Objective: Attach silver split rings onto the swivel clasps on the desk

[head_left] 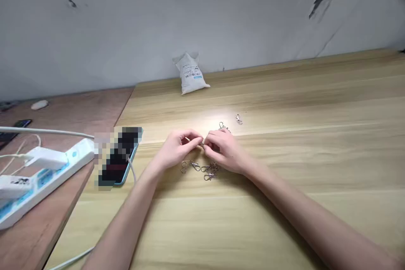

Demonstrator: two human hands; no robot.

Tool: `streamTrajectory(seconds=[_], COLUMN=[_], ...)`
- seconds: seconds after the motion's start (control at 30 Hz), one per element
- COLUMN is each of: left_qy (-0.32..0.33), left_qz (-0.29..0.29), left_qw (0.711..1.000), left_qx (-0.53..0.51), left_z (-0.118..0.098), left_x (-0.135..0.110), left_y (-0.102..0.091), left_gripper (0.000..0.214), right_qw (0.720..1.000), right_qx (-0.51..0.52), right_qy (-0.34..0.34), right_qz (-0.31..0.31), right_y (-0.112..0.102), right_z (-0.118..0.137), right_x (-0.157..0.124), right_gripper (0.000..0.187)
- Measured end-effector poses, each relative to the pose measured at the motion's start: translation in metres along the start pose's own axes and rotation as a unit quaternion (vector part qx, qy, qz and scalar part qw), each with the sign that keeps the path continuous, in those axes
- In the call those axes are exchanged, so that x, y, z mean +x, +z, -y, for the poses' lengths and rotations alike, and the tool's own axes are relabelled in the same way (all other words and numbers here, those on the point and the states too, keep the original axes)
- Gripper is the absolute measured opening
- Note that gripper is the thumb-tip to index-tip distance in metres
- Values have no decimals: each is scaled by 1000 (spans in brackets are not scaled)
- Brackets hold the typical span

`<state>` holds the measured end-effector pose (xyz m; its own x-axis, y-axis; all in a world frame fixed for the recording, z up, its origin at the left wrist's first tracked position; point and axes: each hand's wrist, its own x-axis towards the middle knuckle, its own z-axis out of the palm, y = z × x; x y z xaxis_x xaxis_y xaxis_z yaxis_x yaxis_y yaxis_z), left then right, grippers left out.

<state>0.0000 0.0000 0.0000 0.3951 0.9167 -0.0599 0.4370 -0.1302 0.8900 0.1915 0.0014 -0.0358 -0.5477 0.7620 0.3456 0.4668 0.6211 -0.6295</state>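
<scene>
Over the wooden table, my left hand (179, 147) and my right hand (226, 149) meet fingertip to fingertip. Both pinch one small metal clasp (201, 145), mostly covered by the fingers. Just below them lie loose lobster clasps: one clasp (195, 166) and a small figure-eight link (183, 167) near my left hand, and a little pile of clasps and chain (211, 169) under my right wrist. Beyond my right hand, more metal clasps (224, 126) are partly hidden by the fingers. A single swivel clasp (238, 119) rests farther off to the right.
A white plastic parcel (190, 74) stands by the wall at the back. On the left, a phone (122, 158) with a cable lies on the light table (300, 135). A white power strip (72, 158) with chargers sits on the reddish board (76, 107).
</scene>
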Motion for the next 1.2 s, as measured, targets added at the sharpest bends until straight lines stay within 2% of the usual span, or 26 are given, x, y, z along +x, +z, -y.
streamTrajectory(seconds=[1.2], left_qy=[4], left_qz=[5], left_qw=[1000], left_qx=[8], left_z=[-2], left_x=[1], left_y=[1], left_gripper=[24], right_qw=[1000], right_qx=[-9], right_qy=[-7], right_qz=[-6], right_y=[-1], right_z=[0], right_x=[-2], right_gripper=[12])
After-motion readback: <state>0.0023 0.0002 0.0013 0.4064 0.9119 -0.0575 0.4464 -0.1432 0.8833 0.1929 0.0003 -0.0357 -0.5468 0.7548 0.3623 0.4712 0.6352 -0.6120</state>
